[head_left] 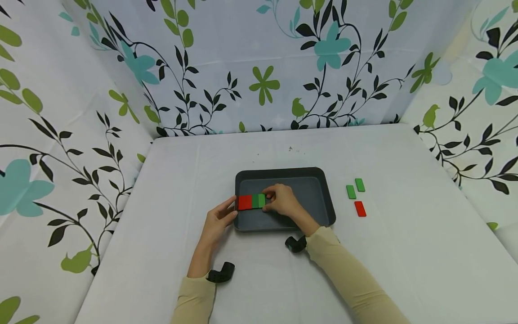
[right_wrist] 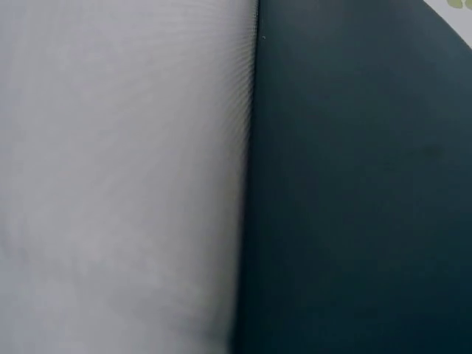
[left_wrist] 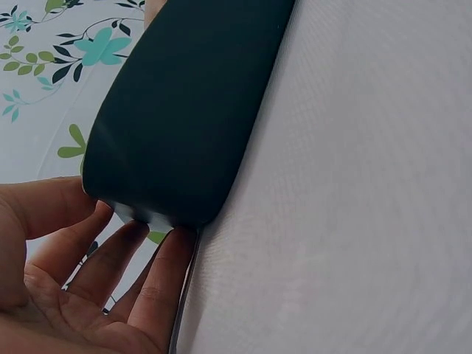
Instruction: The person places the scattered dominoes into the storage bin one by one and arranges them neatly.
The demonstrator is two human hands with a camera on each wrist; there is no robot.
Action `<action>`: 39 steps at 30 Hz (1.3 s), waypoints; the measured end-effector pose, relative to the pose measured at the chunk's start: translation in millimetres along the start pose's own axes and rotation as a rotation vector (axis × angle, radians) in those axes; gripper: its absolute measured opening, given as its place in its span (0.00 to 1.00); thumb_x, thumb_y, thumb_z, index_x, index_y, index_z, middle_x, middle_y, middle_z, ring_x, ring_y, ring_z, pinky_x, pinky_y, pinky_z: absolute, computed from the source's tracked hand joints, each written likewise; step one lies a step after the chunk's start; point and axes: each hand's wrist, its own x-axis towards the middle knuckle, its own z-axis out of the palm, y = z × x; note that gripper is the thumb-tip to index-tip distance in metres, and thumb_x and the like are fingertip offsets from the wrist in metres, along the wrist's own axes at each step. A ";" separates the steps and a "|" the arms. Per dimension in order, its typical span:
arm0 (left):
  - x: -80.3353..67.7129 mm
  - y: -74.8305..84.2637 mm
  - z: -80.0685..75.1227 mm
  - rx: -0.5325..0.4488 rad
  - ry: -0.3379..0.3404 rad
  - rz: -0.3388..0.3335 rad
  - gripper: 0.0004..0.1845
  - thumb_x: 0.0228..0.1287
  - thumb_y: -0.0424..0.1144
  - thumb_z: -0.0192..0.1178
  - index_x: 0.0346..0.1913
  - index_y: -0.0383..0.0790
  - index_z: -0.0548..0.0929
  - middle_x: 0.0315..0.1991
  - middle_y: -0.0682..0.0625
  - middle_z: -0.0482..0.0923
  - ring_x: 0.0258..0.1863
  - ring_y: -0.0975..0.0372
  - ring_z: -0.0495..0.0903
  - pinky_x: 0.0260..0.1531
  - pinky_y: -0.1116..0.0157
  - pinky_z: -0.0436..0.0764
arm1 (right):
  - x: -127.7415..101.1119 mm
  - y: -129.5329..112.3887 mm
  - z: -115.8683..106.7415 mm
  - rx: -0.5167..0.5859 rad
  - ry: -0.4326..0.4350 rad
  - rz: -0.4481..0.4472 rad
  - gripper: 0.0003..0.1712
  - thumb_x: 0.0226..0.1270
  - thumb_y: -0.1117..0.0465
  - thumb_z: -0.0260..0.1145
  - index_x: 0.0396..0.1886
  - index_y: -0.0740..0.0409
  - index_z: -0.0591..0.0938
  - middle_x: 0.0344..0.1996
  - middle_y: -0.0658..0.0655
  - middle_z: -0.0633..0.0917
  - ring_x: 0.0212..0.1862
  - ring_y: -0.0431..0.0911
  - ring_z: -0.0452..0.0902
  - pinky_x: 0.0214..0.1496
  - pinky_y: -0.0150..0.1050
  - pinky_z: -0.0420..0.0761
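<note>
In the head view, a dark grey baking tray (head_left: 299,220) lies on the white-covered table. Inside it, by the left wall, red tiles (head_left: 244,202) and a darker green tile (head_left: 255,201) lie side by side in a row. At the row's right end, my right hand (head_left: 284,201) pinches a brighter green tile (head_left: 261,200) between thumb and fingers. My left hand (head_left: 216,220) touches the tray's left end with its fingertips, as the left wrist view also shows. In the right wrist view only the tray's outer wall (right_wrist: 354,184) appears; that hand is hidden.
Right of the tray lie two loose green tiles (head_left: 350,192) and a red tile (head_left: 360,209). Flower-patterned cloth (head_left: 263,67) hangs behind the table and along both sides. A black wrist camera (head_left: 221,272) sits on the left wrist, another (head_left: 295,244) on the right.
</note>
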 end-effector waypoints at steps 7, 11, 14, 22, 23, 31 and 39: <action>-0.3 -0.5 1.2 0.012 0.000 0.006 0.27 0.68 0.28 0.57 0.70 0.42 0.71 0.71 0.42 0.66 0.70 0.49 0.67 0.61 0.56 0.74 | -5.1 0.9 -5.5 0.012 -0.026 -0.028 0.32 0.47 0.64 0.81 0.55 0.64 0.83 0.39 0.58 0.82 0.34 0.41 0.76 0.40 0.36 0.78; -0.6 -1.5 1.5 0.016 0.008 -0.011 0.27 0.68 0.28 0.57 0.69 0.43 0.72 0.71 0.42 0.66 0.70 0.50 0.67 0.60 0.58 0.75 | -17.2 4.8 -23.4 0.013 -0.044 -0.085 0.36 0.49 0.61 0.80 0.60 0.61 0.80 0.45 0.60 0.82 0.36 0.42 0.77 0.43 0.38 0.78; -0.9 -0.1 1.8 0.016 0.011 -0.012 0.27 0.68 0.28 0.57 0.69 0.43 0.72 0.71 0.42 0.67 0.70 0.50 0.67 0.60 0.59 0.75 | -32.3 9.5 -47.8 0.031 -0.010 -0.148 0.36 0.51 0.60 0.79 0.62 0.61 0.78 0.50 0.62 0.82 0.40 0.46 0.79 0.44 0.41 0.78; 0.0 0.2 0.9 0.009 -0.011 0.013 0.27 0.68 0.28 0.57 0.70 0.40 0.70 0.72 0.44 0.65 0.71 0.50 0.66 0.57 0.66 0.76 | -82.2 48.9 -127.3 0.086 0.142 -0.129 0.33 0.56 0.61 0.76 0.63 0.61 0.77 0.52 0.65 0.81 0.45 0.53 0.81 0.40 0.32 0.76; -0.2 0.0 0.8 0.006 -0.015 0.018 0.27 0.68 0.28 0.57 0.70 0.40 0.70 0.72 0.45 0.65 0.71 0.50 0.66 0.56 0.69 0.76 | -88.7 56.8 -136.5 0.088 0.153 -0.098 0.33 0.57 0.60 0.75 0.63 0.61 0.77 0.53 0.65 0.81 0.46 0.54 0.80 0.40 0.31 0.76; -0.8 -0.2 0.7 0.007 -0.006 0.016 0.27 0.68 0.27 0.57 0.70 0.40 0.70 0.72 0.45 0.65 0.71 0.50 0.66 0.51 0.73 0.77 | -128.9 113.1 -178.4 0.104 0.098 0.192 0.37 0.61 0.59 0.72 0.69 0.62 0.70 0.61 0.68 0.75 0.55 0.59 0.75 0.45 0.37 0.76; -2.7 0.0 1.2 0.012 -0.016 0.011 0.28 0.69 0.28 0.57 0.71 0.39 0.69 0.73 0.45 0.63 0.71 0.50 0.65 0.51 0.72 0.76 | -140.4 142.4 -174.1 0.114 0.046 0.285 0.39 0.55 0.62 0.75 0.67 0.64 0.72 0.57 0.69 0.77 0.48 0.51 0.74 0.41 0.31 0.76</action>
